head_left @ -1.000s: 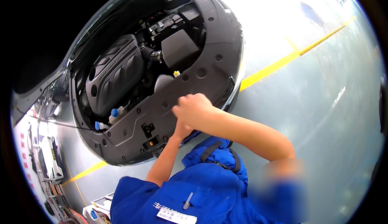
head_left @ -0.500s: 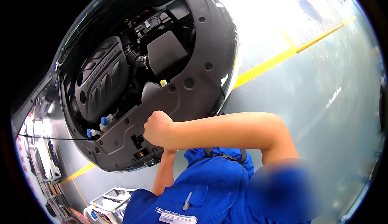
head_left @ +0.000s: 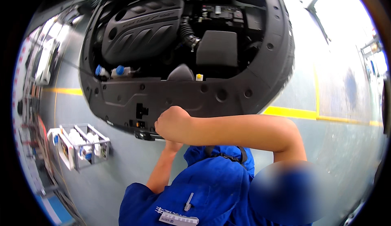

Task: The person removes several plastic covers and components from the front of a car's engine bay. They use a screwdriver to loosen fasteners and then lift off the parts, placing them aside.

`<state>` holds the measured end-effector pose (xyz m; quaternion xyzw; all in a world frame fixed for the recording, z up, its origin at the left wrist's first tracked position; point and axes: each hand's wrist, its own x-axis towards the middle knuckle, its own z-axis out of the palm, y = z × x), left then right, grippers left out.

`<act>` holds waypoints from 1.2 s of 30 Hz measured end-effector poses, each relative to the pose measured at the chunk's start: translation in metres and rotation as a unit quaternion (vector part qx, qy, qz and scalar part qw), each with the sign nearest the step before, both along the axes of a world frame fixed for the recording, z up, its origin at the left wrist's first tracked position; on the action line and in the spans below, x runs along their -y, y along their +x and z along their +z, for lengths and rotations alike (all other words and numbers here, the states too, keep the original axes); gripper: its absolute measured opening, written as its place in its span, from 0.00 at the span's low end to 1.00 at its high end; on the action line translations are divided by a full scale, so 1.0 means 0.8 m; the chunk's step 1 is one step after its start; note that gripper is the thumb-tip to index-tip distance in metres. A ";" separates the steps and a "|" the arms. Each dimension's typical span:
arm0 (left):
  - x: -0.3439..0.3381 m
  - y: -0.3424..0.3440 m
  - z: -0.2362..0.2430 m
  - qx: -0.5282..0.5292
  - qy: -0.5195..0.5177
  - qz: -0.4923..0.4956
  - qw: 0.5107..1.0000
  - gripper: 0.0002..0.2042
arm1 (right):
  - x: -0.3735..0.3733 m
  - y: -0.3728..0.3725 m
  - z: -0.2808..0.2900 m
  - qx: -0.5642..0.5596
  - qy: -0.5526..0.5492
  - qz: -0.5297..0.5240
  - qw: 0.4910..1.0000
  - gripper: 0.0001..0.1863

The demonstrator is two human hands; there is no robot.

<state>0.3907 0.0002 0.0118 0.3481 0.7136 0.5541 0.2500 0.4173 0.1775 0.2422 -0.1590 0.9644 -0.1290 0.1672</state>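
Observation:
In front of my body, my right hand (head_left: pixel 174 124) is closed in a fist with its back toward me. What it holds, if anything, is hidden. My left hand (head_left: pixel 174 145) sits just below and behind it, mostly covered, so its fingers do not show. Both hands are at the front edge of a car's engine bay, over the black plastic front trim panel (head_left: pixel 187 99). Left of the fist are a latch opening (head_left: pixel 141 111) in that panel and a small orange part (head_left: pixel 140 124). Whether either hand touches the panel I cannot tell.
Farther in lie a grey engine cover (head_left: pixel 142 28), an air filter box (head_left: pixel 216 48), a ribbed hose (head_left: pixel 187 33), a battery (head_left: pixel 222 16), two blue caps (head_left: pixel 119 70) and a yellow cap (head_left: pixel 199 77). A metal-framed cart (head_left: pixel 91 144) with white bottles stands at the left.
My view has turned, so the engine bay now lies level and farther right, and the cart at the left shows whole. Both hands keep nearly the same pose before my body.

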 end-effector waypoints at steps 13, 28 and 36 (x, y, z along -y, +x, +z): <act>-0.049 0.051 0.061 -0.317 -0.118 0.121 0.933 0.09 | -0.084 0.037 0.010 0.034 -0.081 0.049 0.995 0.16; -0.202 -0.029 0.002 -0.313 -0.128 0.058 0.939 0.12 | -0.271 0.083 -0.025 -0.211 -0.156 -0.195 0.945 0.12; -0.219 -0.009 -0.015 -0.389 -0.134 0.128 0.902 0.10 | -0.284 0.087 -0.047 -0.213 -0.153 -0.223 0.939 0.13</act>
